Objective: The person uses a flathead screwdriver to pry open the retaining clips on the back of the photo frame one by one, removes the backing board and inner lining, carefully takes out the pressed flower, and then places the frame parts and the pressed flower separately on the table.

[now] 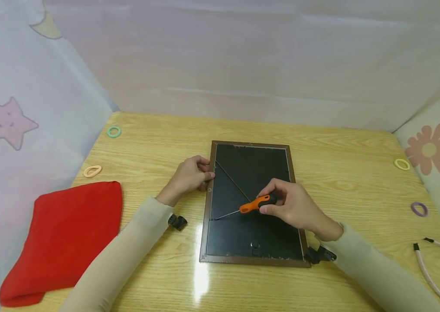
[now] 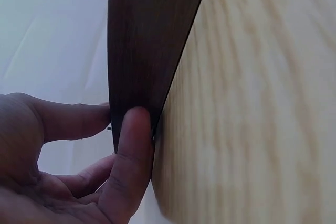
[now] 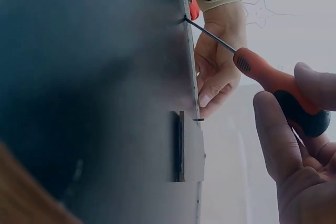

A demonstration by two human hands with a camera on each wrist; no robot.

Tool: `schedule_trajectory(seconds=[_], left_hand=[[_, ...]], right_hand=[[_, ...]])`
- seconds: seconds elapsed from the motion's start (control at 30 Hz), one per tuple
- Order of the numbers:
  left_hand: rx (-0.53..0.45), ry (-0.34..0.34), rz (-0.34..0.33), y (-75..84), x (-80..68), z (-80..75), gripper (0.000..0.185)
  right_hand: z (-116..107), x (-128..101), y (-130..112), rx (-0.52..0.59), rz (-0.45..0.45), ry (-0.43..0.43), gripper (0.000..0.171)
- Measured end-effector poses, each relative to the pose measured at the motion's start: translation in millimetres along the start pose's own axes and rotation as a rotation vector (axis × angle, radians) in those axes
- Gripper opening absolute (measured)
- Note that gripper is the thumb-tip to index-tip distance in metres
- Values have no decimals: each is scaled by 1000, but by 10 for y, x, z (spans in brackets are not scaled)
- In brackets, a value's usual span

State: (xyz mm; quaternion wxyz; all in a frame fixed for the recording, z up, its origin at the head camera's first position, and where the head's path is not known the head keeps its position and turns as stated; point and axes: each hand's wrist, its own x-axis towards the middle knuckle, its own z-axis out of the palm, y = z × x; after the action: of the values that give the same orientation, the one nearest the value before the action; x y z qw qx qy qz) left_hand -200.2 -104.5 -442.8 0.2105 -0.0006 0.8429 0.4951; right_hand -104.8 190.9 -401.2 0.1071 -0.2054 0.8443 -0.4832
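Observation:
A picture frame with a brown border lies face down on the table. Its black backing board faces up, with a stand flap crossing it diagonally. My left hand holds the frame's left edge, thumb on top and a finger against the side wall. My right hand grips an orange and black screwdriver by its handle. In the right wrist view, the tip of the screwdriver touches the inner edge of the border near a small tab. Another small metal tab sticks out farther along that edge.
A folded red cloth lies at the left of the wooden table. Rings lie near both sides, among them a green ring and a purple ring. A pale headband-like loop with black ends sits at the right.

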Motion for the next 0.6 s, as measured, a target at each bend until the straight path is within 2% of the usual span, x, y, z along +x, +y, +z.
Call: schedule_trajectory(seconds=[0.17, 0.27, 0.4, 0.6], left_hand=[[159, 35, 54, 31, -38, 48, 50], [191, 31, 60, 33, -89, 64, 58], [99, -19, 23, 0, -210, 66, 64], [27, -94, 26, -110, -460, 74, 57]], right_hand=[[4, -41, 2, -52, -16, -7, 30], [9, -69, 8, -88, -35, 2, 30], [37, -92, 17, -171, -74, 21, 31], [59, -132, -9, -246, -100, 23, 36]])
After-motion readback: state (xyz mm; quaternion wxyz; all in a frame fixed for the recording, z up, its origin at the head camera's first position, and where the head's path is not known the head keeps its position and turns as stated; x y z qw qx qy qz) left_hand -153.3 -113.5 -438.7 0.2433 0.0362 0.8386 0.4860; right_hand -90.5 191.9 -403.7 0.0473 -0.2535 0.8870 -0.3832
